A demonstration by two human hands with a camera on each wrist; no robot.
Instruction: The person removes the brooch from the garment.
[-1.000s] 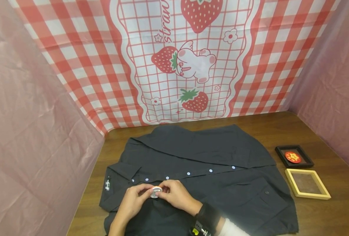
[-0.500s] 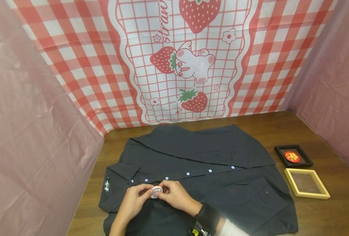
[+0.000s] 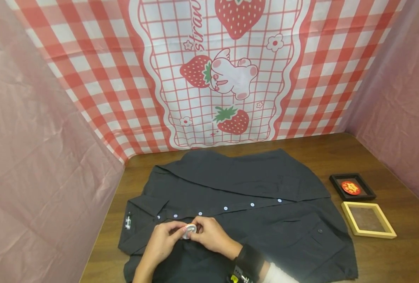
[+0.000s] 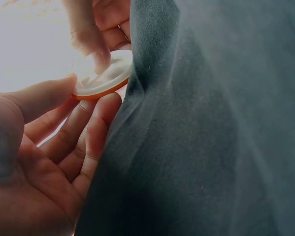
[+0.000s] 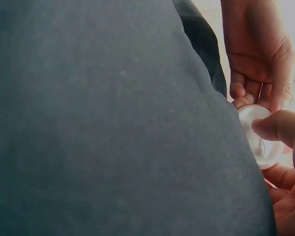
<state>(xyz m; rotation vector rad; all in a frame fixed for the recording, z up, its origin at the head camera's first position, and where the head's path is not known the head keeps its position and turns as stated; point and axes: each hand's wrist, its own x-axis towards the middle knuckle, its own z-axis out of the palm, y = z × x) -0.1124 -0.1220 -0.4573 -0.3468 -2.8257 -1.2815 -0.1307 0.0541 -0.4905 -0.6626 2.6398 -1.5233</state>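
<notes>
A small round pin badge [image 3: 190, 231] is held between both hands, its pale back and pin side turned up. My left hand [image 3: 162, 240] pinches its left edge between thumb and fingers. From the right, my right hand [image 3: 214, 236] grips it, the thumb pressing on the back. An orange rim edges the badge [image 4: 105, 78] in the left wrist view; a thin pin wire shows on its back in the right wrist view. Below the hands a dark shirt [image 3: 237, 177] lies spread out, its cloth right beside the badge in both wrist views.
White buttons [image 3: 225, 208] run along the shirt front. To the right on the wooden table [image 3: 407, 255] lie a black frame [image 3: 337, 188] with a red-and-yellow round badge [image 3: 351, 188] in it and a pale yellow frame [image 3: 369, 236]. Pink cloth [image 3: 54, 157] and a checked strawberry cloth [image 3: 315, 78] stand around.
The badge has shifted very slightly to the right and turned a little between the fingers. Both hands keep their grip, and the shirt and frames stay put.
</notes>
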